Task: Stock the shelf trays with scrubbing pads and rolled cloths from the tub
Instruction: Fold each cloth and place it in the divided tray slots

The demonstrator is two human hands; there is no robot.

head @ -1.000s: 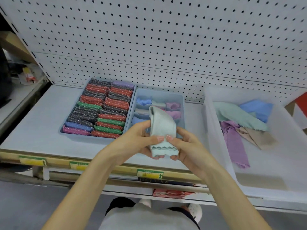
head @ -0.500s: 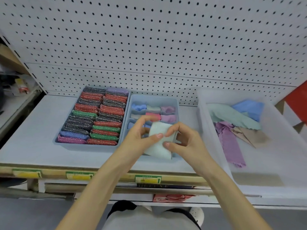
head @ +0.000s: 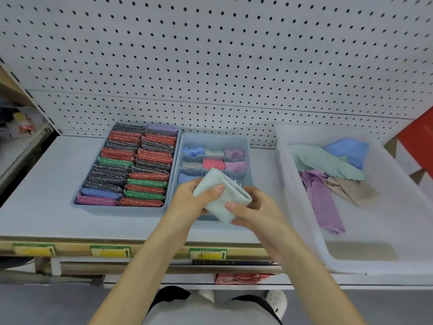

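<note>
Pale-green cloth [head: 221, 195], partly folded, was held just above the front cells of the divided tray [head: 248, 148], pinched between the left grip [head: 187, 201] and right grip [head: 257, 208], both grasping it. Likely fault: a slack fold could spring open on release, overfilling 1 cell or unsettling neighbouring rolls [head: 212, 163].

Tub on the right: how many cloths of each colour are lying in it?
Green cloth: 1
Blue cloth: 1
Purple cloth: 1
Tan cloth: 1
Total in the tub: 4
Not counted: the folded cloth held by the left hand and right hand.
</note>
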